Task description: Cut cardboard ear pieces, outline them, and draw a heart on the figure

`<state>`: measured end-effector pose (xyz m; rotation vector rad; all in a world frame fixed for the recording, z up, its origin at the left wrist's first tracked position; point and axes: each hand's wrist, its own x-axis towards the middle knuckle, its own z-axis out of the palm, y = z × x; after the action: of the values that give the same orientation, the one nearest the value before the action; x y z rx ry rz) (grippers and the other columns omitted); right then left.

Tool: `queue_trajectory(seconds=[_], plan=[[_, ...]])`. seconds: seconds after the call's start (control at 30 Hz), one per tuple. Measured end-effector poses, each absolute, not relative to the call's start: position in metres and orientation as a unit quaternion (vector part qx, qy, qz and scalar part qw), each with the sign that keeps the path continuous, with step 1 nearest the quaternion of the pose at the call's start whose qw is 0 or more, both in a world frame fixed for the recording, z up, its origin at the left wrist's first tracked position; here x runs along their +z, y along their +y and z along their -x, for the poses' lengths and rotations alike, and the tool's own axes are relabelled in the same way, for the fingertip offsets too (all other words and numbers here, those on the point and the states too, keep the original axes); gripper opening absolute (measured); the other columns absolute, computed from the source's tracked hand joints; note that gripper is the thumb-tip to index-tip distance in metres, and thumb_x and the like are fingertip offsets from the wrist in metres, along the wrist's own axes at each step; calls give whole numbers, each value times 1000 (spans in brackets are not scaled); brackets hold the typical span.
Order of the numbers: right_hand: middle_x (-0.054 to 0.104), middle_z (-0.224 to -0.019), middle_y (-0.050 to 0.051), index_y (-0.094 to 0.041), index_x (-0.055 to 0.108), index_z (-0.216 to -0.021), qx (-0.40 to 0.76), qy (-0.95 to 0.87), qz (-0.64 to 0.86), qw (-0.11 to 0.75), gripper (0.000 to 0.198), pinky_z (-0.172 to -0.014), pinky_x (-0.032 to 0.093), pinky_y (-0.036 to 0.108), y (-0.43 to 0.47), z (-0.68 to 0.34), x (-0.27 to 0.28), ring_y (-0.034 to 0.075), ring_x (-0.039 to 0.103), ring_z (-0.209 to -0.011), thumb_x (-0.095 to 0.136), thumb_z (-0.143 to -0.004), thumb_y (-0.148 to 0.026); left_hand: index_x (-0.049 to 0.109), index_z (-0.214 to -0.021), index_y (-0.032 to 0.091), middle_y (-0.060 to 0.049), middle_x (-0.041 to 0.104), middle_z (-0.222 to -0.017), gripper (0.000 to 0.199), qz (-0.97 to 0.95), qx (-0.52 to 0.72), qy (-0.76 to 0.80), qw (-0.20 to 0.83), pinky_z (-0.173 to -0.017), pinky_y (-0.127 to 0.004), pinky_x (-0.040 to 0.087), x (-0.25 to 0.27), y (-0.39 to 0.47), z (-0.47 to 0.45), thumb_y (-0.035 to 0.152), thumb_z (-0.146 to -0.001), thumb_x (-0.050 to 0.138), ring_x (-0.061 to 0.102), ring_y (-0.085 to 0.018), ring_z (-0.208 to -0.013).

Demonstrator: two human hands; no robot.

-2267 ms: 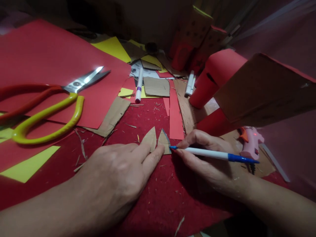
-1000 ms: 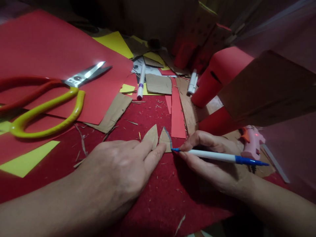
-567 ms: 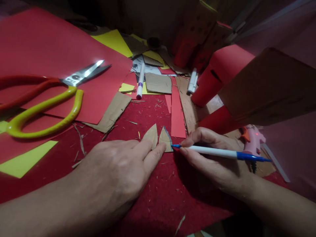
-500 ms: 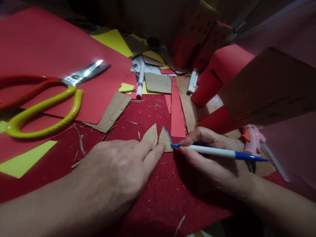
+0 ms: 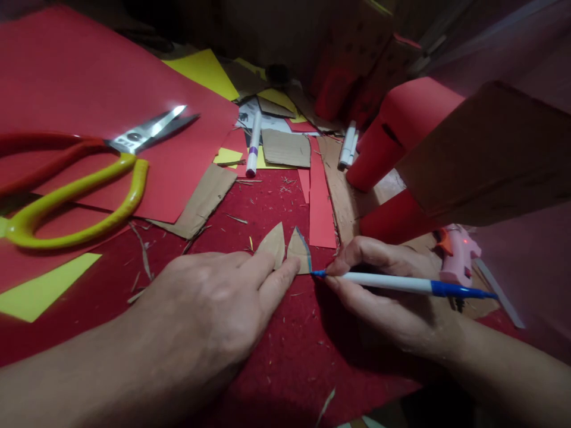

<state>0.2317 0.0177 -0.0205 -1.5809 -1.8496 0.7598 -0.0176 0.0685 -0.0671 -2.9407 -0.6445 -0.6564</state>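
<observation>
My left hand (image 5: 223, 291) lies flat with its fingers stretched out, the tips pressing two small pointed cardboard pieces onto the red surface. The left cardboard piece (image 5: 277, 242) is plain. Along the right edge of the other cardboard piece (image 5: 300, 248) runs a blue line. A white felt-tip pen (image 5: 392, 282) with blue ends is pinched in my right hand (image 5: 383, 303). Its blue tip is at the lower right corner of that second piece. The bottoms of both pieces are partly hidden by my left fingers.
Scissors (image 5: 129, 142) with red and yellow handles lie on a red sheet (image 5: 89, 65) at left. A pink glue gun (image 5: 455, 255) with a lit red light is beyond my right hand, near red tubes (image 5: 392, 217) under cardboard (image 5: 486, 154). A purple-banded marker (image 5: 253, 145) lies further back.
The pen tip has slid down the right edge of the right piece to its lower corner, and the blue line is longer. My left hand has stayed in place.
</observation>
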Motion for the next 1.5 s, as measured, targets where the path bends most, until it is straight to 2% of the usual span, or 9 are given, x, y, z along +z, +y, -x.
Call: queue_trajectory(seconds=[0.13,0.23,0.4,0.53,0.73,0.93,1.13,1.4,1.5], plan=[[78,-68,-1,-25,71,-82,289,-675,611,295,17,-48,48,22,18,-231,-22,14,68,-53,74,-88,-9,56,-157,8,-18,82,-134,54,955,-202,-214,34,-71,-43,66,-70,68,19,2,-108,35,82,-28,-94],[77,-67,-2,-25,71,-84,290,-671,611,305,16,-46,45,21,18,-230,-21,13,68,-53,73,-91,-11,55,-157,5,-17,83,-122,52,955,-210,-206,24,-66,-43,63,-72,69,19,3,-109,36,81,-29,-89],[74,-63,-3,-24,68,-83,293,-670,608,308,14,-40,35,21,20,-226,-16,11,61,-49,69,-90,-12,53,-154,4,-18,82,-124,49,956,-216,-197,34,-63,-44,63,-70,71,18,3,-110,31,80,-29,-84],[73,-61,-3,-24,67,-79,292,-671,608,307,17,-42,38,21,21,-225,-17,12,64,-49,69,-85,-9,48,-156,3,-17,83,-119,49,957,-209,-196,36,-59,-44,63,-68,70,18,1,-109,32,80,-29,-83],[76,-64,-2,-24,69,-79,293,-685,597,299,19,-45,44,20,17,-231,-23,13,67,-51,72,-85,-7,52,-158,4,-20,82,-128,53,956,-213,-201,29,-62,-45,62,-70,69,20,4,-108,37,80,-30,-85],[77,-67,-3,-23,70,-81,288,-696,586,299,19,-48,46,17,18,-233,-22,11,68,-54,73,-87,-5,50,-158,5,-16,84,-124,54,957,-197,-206,45,-61,-43,60,-68,69,19,1,-107,33,79,-28,-84],[79,-73,-4,-24,74,-89,295,-665,607,321,16,-54,52,15,15,-236,-28,11,73,-60,77,-96,-11,48,-158,5,-21,79,-139,56,958,-195,-208,28,-63,-43,61,-67,68,19,-3,-105,34,81,-28,-89],[75,-67,-6,-23,70,-85,278,-683,601,310,18,-48,45,15,19,-230,-22,10,70,-57,74,-93,-8,43,-159,4,-23,77,-145,53,960,-195,-198,37,-61,-42,64,-69,70,20,-2,-108,30,81,-28,-87],[77,-69,-6,-24,72,-86,290,-671,603,320,17,-51,48,14,18,-231,-24,9,70,-58,76,-95,-10,43,-159,3,-23,76,-146,52,962,-186,-196,35,-62,-42,64,-66,70,20,-1,-108,32,81,-27,-87]])
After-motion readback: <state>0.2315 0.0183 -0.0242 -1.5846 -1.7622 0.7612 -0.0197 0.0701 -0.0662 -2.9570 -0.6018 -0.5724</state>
